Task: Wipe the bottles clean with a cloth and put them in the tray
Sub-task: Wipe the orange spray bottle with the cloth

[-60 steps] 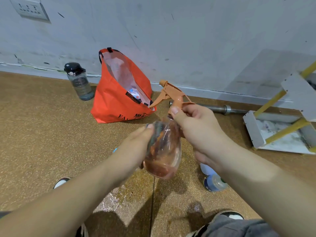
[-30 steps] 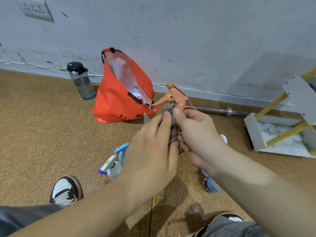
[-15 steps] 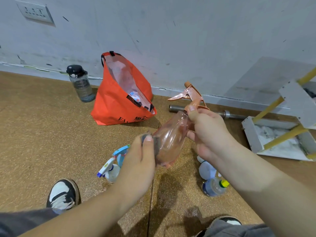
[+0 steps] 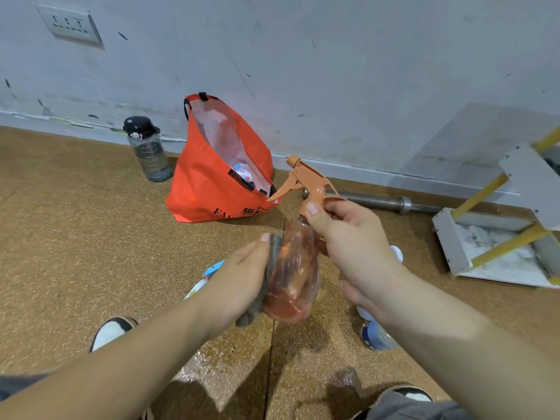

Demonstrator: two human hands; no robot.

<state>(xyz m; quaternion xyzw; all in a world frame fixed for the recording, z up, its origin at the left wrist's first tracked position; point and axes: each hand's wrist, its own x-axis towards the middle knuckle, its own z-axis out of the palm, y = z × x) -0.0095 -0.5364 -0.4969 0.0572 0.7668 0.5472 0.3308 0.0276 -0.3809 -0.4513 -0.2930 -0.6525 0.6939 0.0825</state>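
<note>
Head view: spray bottle (image 4: pixel 295 277) between both hands' grips.

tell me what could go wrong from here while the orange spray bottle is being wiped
1. The right hand pinches the orange spray bottle only at its neck, so the left hand pushing the grey cloth against its side could twist it loose.
2. The floor below looks wet; a dropped bottle may get dirty again.
3. The trigger points at the orange bag; a squeeze might spray it.
</note>
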